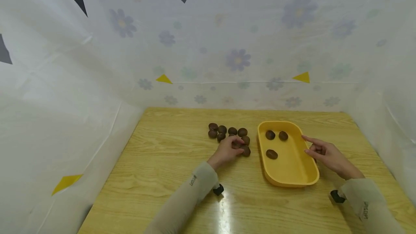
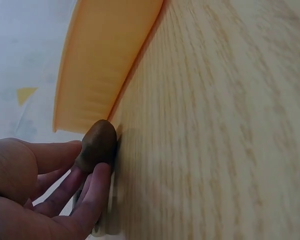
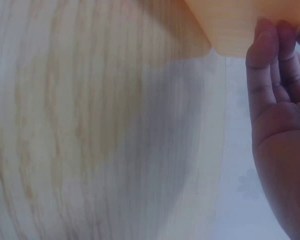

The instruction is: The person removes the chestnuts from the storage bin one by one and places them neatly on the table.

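My left hand [image 1: 227, 151] pinches a brown chestnut [image 1: 246, 150] between thumb and fingertips, low over the table beside the tray. The same chestnut [image 2: 97, 145] shows smooth and oval in the left wrist view. Just beyond those fingers lies a cluster of several chestnuts [image 1: 222, 129], partly covered by the hand. To the right stands a yellow tray [image 1: 292, 170] with rounded corners, holding three chestnuts [image 1: 271, 154] in its left and far part. At its right side my right hand [image 1: 331, 157] grips the rim; in the right wrist view its curled fingers [image 3: 264, 47] meet the outer wall.
Everything stands on a light wood-grain table [image 1: 156, 176]. A pale flowered curtain [image 1: 201, 46] rises behind its far edge and along both sides, with dark and yellow triangles on it. Black wrist cameras sit under both cuffs.
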### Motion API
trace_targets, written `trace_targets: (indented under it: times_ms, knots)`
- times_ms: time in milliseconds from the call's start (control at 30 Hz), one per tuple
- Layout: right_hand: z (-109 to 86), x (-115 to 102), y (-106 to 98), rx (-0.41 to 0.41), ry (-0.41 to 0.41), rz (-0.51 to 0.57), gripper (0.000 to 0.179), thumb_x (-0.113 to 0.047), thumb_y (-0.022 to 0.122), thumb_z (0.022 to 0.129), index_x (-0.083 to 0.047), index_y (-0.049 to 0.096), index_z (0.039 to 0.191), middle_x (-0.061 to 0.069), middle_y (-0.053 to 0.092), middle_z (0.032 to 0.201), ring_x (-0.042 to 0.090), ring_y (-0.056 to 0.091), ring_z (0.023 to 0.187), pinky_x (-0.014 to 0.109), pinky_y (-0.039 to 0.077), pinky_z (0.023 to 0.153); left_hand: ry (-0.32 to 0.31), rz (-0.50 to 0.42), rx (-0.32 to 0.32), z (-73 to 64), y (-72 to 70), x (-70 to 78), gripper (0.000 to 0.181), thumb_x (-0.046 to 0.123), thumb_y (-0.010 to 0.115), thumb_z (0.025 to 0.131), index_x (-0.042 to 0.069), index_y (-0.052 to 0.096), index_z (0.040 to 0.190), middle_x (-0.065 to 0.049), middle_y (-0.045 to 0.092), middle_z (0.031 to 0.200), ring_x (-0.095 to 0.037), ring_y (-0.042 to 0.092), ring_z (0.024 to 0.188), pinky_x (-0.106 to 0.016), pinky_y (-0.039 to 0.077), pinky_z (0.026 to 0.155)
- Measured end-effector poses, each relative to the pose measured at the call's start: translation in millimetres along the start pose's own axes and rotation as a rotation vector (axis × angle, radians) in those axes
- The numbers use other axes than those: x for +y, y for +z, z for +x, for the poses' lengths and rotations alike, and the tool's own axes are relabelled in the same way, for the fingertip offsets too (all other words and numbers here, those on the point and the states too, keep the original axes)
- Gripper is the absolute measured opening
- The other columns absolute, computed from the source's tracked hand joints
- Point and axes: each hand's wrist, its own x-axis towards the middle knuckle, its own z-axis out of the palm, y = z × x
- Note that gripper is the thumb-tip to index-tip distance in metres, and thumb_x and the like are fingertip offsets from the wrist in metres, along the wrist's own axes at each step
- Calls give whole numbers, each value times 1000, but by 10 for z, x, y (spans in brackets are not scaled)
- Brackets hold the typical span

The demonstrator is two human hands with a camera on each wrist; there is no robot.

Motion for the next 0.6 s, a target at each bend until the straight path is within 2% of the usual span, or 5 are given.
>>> trace_targets:
  times_ms: [200,400,500,600]
  knots:
    - [5,-1,1,0,0,3,60,-20,59,108,-2,36,160,8,67,92,27,57,69,36,46,58,29,-16,-12,15,-48,21,26,10,74,97,6,69,123,-14,68,123,-21,65,103,-31,56,88]
    - [-3,-9,12,-3,1,7,60,-20,59,108,-2,36,160,8,66,92,26,58,70,35,47,58,62,17,24,0,-78,54,28,11,72,99,5,68,126,-15,67,126,-22,66,107,-32,57,90]
    - [-7,-12,12,-5,-4,7,60,-20,58,108,-2,36,160,8,66,92,27,57,70,35,47,58,84,21,42,1,-76,125,31,14,70,101,8,66,130,-13,65,129,-21,66,107,-31,58,87]
    - [-11,-16,7,1,-10,4,59,-19,58,108,-2,36,160,8,66,92,27,57,69,36,46,58,124,13,43,26,-47,260,33,16,68,103,13,64,135,-11,64,132,-20,65,107,-29,58,85]
